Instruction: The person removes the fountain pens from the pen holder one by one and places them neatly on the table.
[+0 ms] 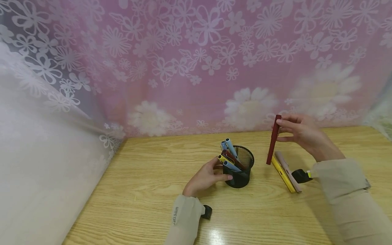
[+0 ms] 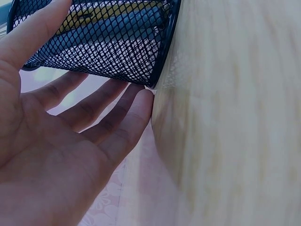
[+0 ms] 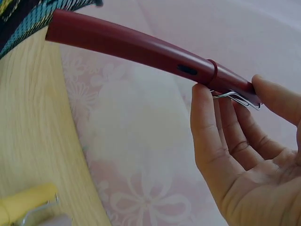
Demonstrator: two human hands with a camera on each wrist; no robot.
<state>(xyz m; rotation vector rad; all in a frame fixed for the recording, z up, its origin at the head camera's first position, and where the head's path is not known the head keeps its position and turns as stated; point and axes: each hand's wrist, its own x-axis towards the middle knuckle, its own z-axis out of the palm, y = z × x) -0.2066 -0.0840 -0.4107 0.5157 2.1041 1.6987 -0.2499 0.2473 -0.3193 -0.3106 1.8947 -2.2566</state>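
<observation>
My right hand (image 1: 306, 136) pinches a dark red capped pen (image 1: 272, 144) near its clip end, between thumb and fingers. The pen hangs steeply over the table, its free end pointing down, and a silver clip shows in the right wrist view. My left hand (image 1: 203, 177) holds a black mesh pen holder (image 1: 241, 181) from its left side, thumb at the front and fingers round the back. Standing upright, the holder contains several pens: blue ones, a yellow one (image 1: 226, 159) and another dark red one (image 1: 234, 158). Its mesh wall (image 2: 108, 52) is close up in the left wrist view.
Below my right hand, a yellow pen (image 1: 283, 175) and a pale mauve pen (image 1: 288, 172) lie side by side on the wooden table (image 1: 147, 183). A pink flowered curtain (image 1: 190, 95) hangs along the table's back edge, and pale cloth (image 1: 36, 153) hangs at the left.
</observation>
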